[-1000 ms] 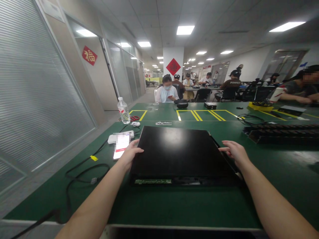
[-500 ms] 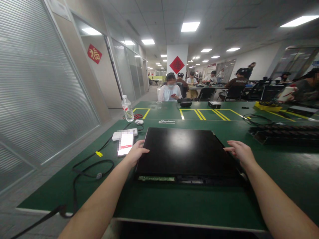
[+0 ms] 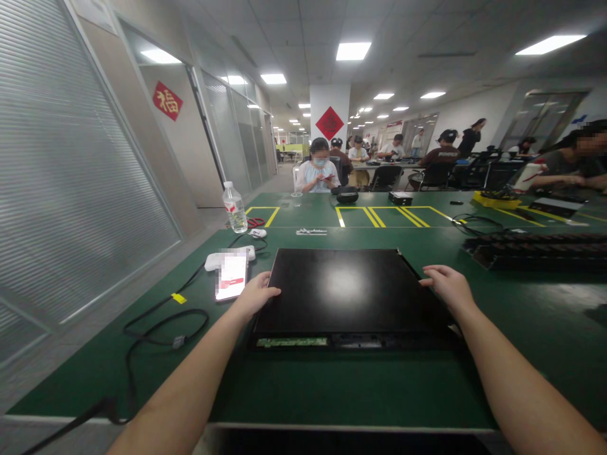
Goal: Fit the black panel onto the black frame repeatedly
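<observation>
A black flat display panel point(image 3: 327, 291) lies screen up on the green table in front of me. A strip of green circuit board point(image 3: 291, 342) shows along its near edge. My left hand point(image 3: 258, 294) grips the panel's left edge, thumb on top and the other fingers partly hidden beside it. At the right edge, my right hand point(image 3: 448, 287) holds the panel between thumb and fingers, its forefinger stretched toward the far corner. Left of my left hand lies a phone point(image 3: 231, 278) with a lit screen, against a white power strip point(image 3: 215, 260).
A black cable point(image 3: 156, 341) loops across the left of the table point(image 3: 355, 392). Behind the phone stand a water bottle point(image 3: 235, 207) and a white plug point(image 3: 258, 234). A dark ridged rack point(image 3: 535, 249) lies at right. A person point(image 3: 317, 170) sits across the table.
The view has shifted slightly, so things sit a little further left. The panel's far edge appears slightly lower. Both hands stay at its sides.
</observation>
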`<state>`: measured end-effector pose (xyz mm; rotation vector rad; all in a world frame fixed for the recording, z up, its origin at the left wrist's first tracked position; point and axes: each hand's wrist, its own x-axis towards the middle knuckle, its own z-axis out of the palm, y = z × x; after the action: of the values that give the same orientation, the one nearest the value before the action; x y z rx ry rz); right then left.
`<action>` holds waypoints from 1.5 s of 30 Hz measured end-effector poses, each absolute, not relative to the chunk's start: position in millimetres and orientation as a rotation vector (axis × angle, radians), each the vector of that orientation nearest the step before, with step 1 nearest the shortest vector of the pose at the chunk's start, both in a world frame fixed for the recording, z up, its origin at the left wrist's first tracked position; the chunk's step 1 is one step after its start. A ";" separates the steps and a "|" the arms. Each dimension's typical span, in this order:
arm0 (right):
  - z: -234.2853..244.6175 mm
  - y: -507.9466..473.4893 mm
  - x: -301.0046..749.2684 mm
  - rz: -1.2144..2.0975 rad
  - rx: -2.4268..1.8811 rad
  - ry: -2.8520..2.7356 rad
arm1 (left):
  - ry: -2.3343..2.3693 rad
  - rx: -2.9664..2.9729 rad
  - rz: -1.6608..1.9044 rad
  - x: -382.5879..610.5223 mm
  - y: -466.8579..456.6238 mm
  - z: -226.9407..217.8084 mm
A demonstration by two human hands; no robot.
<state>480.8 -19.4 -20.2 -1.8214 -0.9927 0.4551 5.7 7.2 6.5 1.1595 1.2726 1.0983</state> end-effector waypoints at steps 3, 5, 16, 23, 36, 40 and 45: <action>-13.8 -20.7 477.3 0.388 -1.932 -1.021 | 1.255 1.167 1.105 6.2 6.5 7.7; -10.6 -21.2 475.9 0.346 -1.982 -1.055 | 1.256 1.167 1.105 7.2 5.7 8.9; -5.5 -23.2 468.3 0.216 -2.148 -1.162 | 1.269 1.264 1.124 6.3 13.5 -3.8; -7.7 -22.4 472.0 0.213 -2.161 -1.218 | 1.306 1.343 1.115 7.6 13.2 -4.1; -1.6 -26.5 462.8 0.108 -2.261 -1.361 | 1.386 1.521 1.028 4.3 23.5 -17.3; -2.0 -27.1 462.9 0.107 -2.272 -1.368 | 1.579 1.679 0.928 7.2 22.3 -14.5; 0.4 -28.9 458.8 0.088 -2.305 -1.398 | 1.793 1.852 0.709 15.1 13.8 2.2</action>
<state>458.8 -28.9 0.4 -2.3046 -1.3979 0.0884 15.1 13.8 2.2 1.8525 1.7935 0.7095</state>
